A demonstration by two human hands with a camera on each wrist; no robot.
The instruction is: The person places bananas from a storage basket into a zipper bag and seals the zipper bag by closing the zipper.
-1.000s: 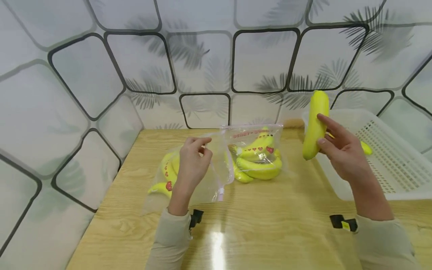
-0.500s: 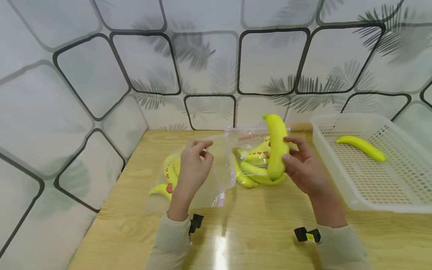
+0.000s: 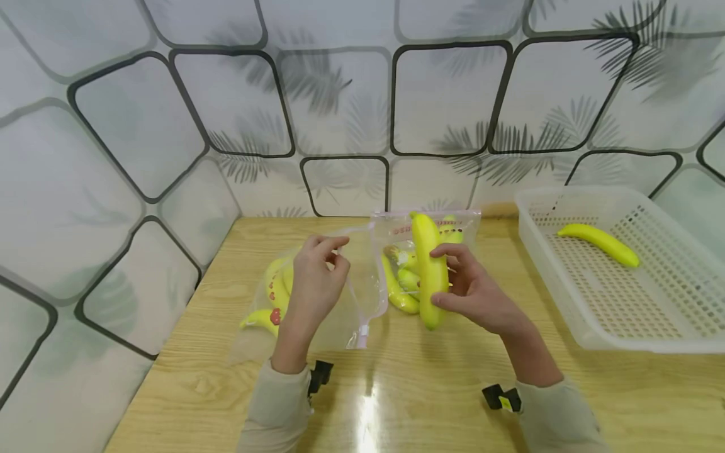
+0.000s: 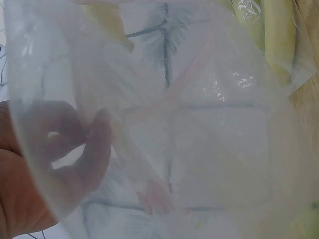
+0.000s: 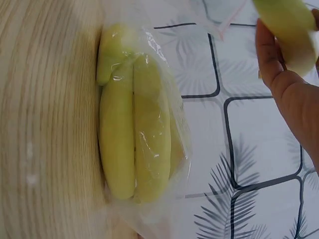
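My right hand (image 3: 476,292) holds a yellow banana (image 3: 428,270) upright between thumb and fingers, in front of a filled clear zip bag (image 3: 391,233). In the right wrist view the banana (image 5: 291,35) shows only in part. My left hand (image 3: 317,274) pinches the upper film of a second clear zip bag (image 3: 357,314), whose mouth faces right. Through its film in the left wrist view, the thumb and forefinger (image 4: 99,149) meet. Bananas (image 3: 277,283) with printed red hearts over them lie inside this bag, partly hidden by the left hand. More bananas (image 5: 134,129) fill the other bag.
A white perforated basket (image 3: 555,296) stands at the right with one banana (image 3: 599,244) in it. Both bags and the basket rest on a wooden table (image 3: 425,390). A patterned wall covering (image 3: 447,100) rises close behind and at the left.
My right hand has carried the banana leftward and down from beside the basket to in front of the filled bag. My left hand keeps its pinch on the bag in nearly the same place.
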